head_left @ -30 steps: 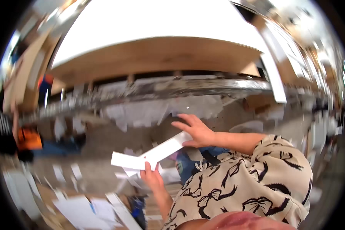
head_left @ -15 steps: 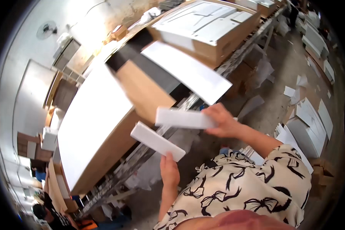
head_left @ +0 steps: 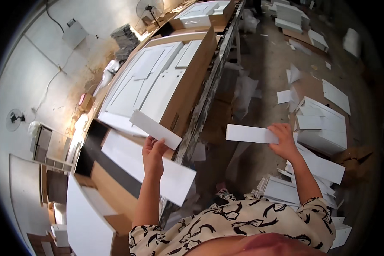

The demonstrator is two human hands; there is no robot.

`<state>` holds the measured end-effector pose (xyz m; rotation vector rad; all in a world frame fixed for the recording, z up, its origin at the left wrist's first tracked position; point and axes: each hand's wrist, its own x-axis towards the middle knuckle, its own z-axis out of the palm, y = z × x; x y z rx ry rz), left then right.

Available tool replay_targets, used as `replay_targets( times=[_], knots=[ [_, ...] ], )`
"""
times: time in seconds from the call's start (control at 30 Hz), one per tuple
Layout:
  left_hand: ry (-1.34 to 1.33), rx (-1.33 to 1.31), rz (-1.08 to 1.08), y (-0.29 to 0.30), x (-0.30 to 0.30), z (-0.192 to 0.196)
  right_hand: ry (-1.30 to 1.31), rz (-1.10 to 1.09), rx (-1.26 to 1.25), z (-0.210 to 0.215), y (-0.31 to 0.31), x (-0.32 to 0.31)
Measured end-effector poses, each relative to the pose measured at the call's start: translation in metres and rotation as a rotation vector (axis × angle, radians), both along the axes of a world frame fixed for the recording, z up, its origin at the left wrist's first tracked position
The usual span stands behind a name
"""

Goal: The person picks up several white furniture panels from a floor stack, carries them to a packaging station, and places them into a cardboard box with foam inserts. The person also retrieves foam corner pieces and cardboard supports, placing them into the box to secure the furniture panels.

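My left hand (head_left: 153,154) grips the lower end of a short white board (head_left: 154,128), held slanted above the edge of an open carton. In my right hand (head_left: 282,140) a second white strip (head_left: 249,133) is pinched by its right end and points left over the floor. The two pieces are well apart. Below my left hand lies a long white panel (head_left: 168,179), its near end jutting over the bench edge. Ahead, the open cardboard carton (head_left: 196,81) holds several flat white panels (head_left: 143,81).
A bench rail (head_left: 200,113) runs away from me under the cartons. On the right, stacked white panels (head_left: 322,128) and loose boards (head_left: 281,192) lie on the floor near crumpled brown cardboard (head_left: 357,164). At lower left stands another large white panel (head_left: 87,217).
My view has swung left to right along the bench toward the filled carton. My hands have moved apart, each still holding its white piece.
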<state>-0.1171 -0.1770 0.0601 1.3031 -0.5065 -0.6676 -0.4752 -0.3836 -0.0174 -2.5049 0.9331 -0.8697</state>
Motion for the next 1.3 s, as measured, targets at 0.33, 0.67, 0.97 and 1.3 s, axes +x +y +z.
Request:
replay_targets(
  times=[0.33,0.67,0.97,1.3],
  knots=[
    [0.111,-0.057,0.075,-0.059,0.070,-0.003,0.080,0.023,-0.268,0.125,-0.171,0.110],
    [0.140,-0.037,0.342,-0.060,0.061,0.003,0.157,0.512,-0.622,0.162,-0.338,0.377],
    [0.063,0.238,0.443,-0.171,0.088,0.027,0.448,0.783,-0.578,0.074,-0.456,0.569],
    [0.009,0.705,0.331,-0.350,0.156,0.003,0.620,1.203,-0.260,0.039,-0.449,0.619]
  ],
)
